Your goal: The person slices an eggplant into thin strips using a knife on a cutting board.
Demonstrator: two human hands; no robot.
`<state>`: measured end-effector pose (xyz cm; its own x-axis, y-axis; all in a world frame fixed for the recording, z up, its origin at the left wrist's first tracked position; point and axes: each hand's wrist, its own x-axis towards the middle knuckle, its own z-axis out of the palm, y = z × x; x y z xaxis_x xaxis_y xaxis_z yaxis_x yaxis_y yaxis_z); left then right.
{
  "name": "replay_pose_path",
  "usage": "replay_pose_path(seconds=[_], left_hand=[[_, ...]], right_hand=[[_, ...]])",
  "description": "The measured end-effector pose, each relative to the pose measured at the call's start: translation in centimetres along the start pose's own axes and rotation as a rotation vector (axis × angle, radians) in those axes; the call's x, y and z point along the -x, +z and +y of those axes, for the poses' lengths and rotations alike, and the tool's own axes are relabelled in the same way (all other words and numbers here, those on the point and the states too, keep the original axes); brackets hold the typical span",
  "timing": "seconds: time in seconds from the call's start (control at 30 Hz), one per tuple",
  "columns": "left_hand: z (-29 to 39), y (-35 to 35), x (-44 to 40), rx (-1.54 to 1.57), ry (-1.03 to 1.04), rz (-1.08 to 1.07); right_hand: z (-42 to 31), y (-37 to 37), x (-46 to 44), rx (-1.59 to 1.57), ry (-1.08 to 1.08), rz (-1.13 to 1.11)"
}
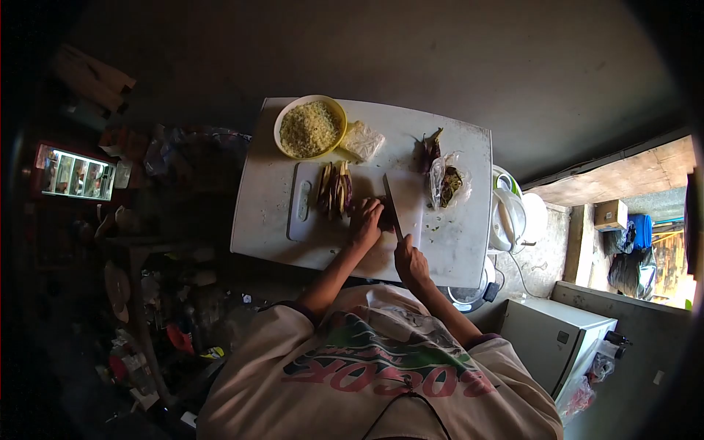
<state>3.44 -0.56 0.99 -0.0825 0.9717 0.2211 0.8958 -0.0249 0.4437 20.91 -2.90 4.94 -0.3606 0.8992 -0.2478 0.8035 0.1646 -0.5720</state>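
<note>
My right hand (411,262) is closed around the handle of a kitchen knife (391,199), whose blade points away from me over the white cutting board (299,224). Just left of the blade, my left hand (368,218) has its fingers curled down on a dark piece of eggplant (386,218), mostly hidden by the fingers and shadow. Long cut eggplant strips (335,192) lie in a bunch on the board's left part. Beyond the board's right end is a purple eggplant (431,151), near a clear plastic bag (460,192) with greenish-brown pieces inside.
A yellow bowl (342,117) of pale, finely chopped food stands at the table's back left. Beside it lies a white plastic-wrapped packet (363,141). White appliances stand right of the white table (257,213), and a white cabinet (561,323) is at lower right.
</note>
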Motion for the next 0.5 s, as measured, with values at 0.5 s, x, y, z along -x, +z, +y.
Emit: replay_pose_path(seconds=[0.5], left_hand=[[0.0,0.1,0.1,0.058,-0.016,-0.013]], right_hand=[[0.3,-0.1,0.3,-0.024,0.049,-0.077]])
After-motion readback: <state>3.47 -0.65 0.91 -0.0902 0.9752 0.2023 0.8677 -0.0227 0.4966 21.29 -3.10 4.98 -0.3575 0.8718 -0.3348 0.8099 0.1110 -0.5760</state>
